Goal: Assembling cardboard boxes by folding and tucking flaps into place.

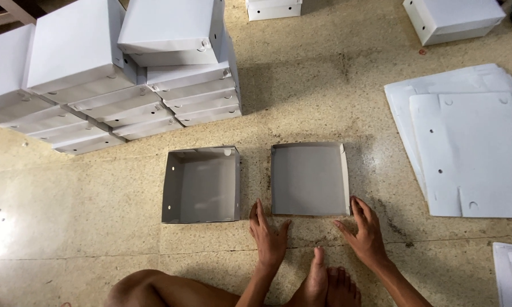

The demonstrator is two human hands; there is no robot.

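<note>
Your left hand (269, 239) lies flat on the floor (324, 74), fingers spread, grip apart, holding nothing, just off the near-left corner of the shallow grey tray (309, 178); your right hand (367, 234) likewise open and empty, fingertips near the tray's near-right corner; tray sits open side up directly ahead of your feet (327, 284). Judgement: take it by both near corners evenly so the thin walls don't buckle. Deeper open box (202, 185) stands just left of the tray, apart from it; stacked closed white boxes (119, 79) behind; flat die-cut sheets (466, 142) to the right, well apart; nothing blocks the tray.
</note>
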